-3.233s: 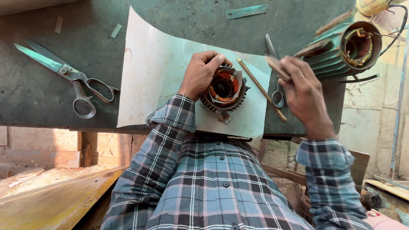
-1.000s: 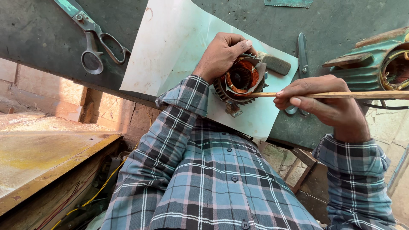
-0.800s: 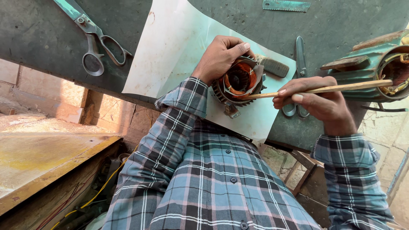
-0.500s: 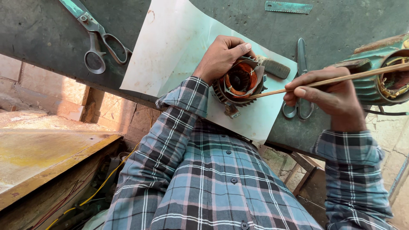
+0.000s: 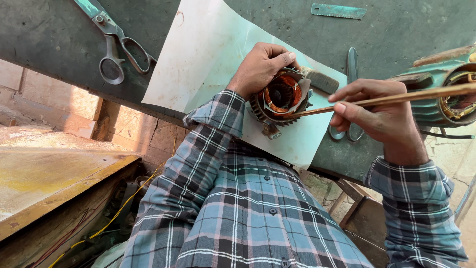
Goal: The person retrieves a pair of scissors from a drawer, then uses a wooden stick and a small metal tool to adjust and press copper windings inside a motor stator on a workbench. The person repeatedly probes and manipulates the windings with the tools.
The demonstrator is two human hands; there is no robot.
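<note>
The small motor stator (image 5: 280, 99) sits on a pale sheet of paper (image 5: 208, 54) near the front edge of the dark workbench (image 5: 49, 34), its copper windings open to the camera. It looks heavy for its size and rigid in the finned iron shell, but the wire coils are the fragile part — the enamel would likely scratch under a hard poke. The finned outer rim is the safe place to hold it, and the left hand (image 5: 260, 67) is closed over exactly that, on the far side. The right hand (image 5: 379, 116) pinches 1 thin wooden stick (image 5: 391, 98) between thumb and fingers, its tip at the rim of the windings — whether it touches copper or slot lining is hard to tell. Light and stiff, the stick could snap if levered. Scissors (image 5: 116, 44) lie well apart at the left, and a larger green motor housing (image 5: 446, 99) stands at the right
</note>
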